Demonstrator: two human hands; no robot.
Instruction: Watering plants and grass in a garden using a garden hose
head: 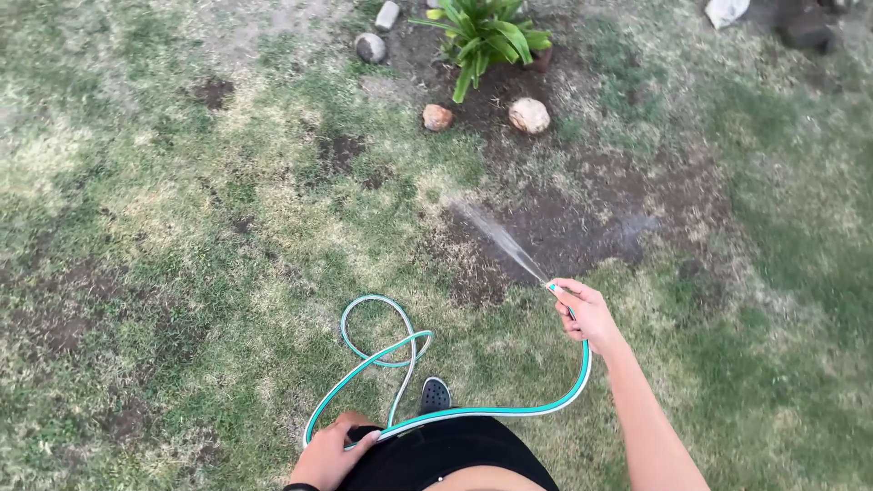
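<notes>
My right hand [587,314] grips the end of a green and white garden hose [509,409], thumb over the opening. A thin spray of water [500,238] shoots up and to the left from it onto a dark wet patch of soil [564,232]. My left hand [332,453] holds the hose lower down, close to my waist at the bottom of the view. Between the two hands the hose curves in front of my body, and a loop of it [377,332] lies on the grass. My dark shoe [435,395] shows beside the loop.
A leafy green plant [486,32] grows at the top centre in bare earth, ringed by round stones [529,115], [437,116], [370,47]. Patchy grass [182,227] with bare spots covers the ground. A white object [726,11] lies at the top right.
</notes>
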